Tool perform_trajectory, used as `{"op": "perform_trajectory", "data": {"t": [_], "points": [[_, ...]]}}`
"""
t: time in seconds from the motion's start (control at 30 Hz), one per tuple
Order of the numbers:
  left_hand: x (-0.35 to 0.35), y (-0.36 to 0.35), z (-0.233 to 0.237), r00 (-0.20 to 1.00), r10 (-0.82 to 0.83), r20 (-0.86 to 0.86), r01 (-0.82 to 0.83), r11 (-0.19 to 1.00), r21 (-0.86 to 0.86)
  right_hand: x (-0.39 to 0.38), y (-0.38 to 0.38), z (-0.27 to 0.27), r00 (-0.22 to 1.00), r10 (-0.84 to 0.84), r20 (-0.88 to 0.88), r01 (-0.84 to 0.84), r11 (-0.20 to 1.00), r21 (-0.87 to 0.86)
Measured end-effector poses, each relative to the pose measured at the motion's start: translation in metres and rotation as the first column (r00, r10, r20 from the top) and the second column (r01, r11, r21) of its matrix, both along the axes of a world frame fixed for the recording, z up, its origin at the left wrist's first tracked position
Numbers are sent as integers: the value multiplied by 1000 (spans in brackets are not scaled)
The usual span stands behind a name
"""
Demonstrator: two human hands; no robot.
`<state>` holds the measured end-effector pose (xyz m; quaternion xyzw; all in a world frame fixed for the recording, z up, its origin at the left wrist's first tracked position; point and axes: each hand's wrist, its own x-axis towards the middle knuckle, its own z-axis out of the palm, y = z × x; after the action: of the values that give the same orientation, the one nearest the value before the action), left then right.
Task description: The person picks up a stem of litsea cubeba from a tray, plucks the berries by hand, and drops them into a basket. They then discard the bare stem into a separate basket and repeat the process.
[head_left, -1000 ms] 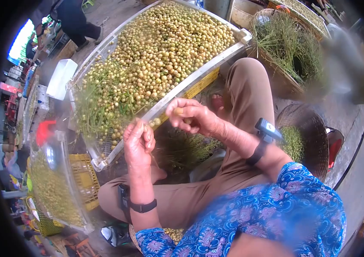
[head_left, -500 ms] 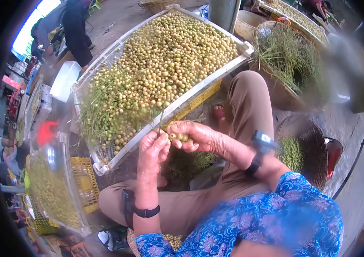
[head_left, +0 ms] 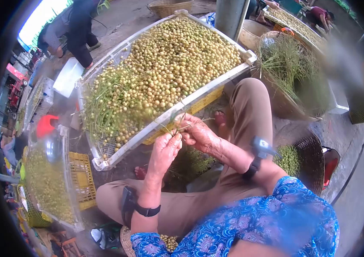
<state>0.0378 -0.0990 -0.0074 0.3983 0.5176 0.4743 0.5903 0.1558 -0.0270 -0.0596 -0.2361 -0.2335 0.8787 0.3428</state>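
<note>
My left hand is closed in a pinch on a thin green stem. Right beside it, my right hand has its fingers curled at the same stems; no fruit shows in it. Both hands are just off the near edge of a large white mesh tray, heaped with small round yellow-green fruits. Loose green stems lie among the fruits on the tray's left side. Beneath my hands, more green stems lie on the ground between my legs.
A basket of stems stands to the right, with a dark woven basket of green fruits nearer me. At left are another fruit tray and a yellow crate. A person bends over at the back left.
Several fruits visible in my right hand half a second ago no longer show there. Both hands sit slightly farther right in view, and the right hand's fingers are now closer to the left's.
</note>
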Motion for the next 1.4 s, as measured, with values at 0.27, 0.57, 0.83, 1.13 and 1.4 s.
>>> {"op": "perform_trajectory", "data": {"t": [0.27,0.57,0.83,1.13,1.4], "points": [[-2,-6,7,970,-193,-150,196,981,6,-5,15,-18,982,-143,121,113,968,224],[-5,-8,4,942,-241,-235,259,965,49,-16,125,69,535,-616,579,-397,421,815],[-17,-14,4,916,-239,-323,288,951,110,-3,57,56,829,412,378,-552,711,436],[-21,-18,2,957,-210,-199,204,978,-53,-6,42,42,958,20,285,-205,743,637],[-23,-30,-40,127,-392,-911,487,825,-287,45,59,50,995,79,-62,-66,980,190]]}}
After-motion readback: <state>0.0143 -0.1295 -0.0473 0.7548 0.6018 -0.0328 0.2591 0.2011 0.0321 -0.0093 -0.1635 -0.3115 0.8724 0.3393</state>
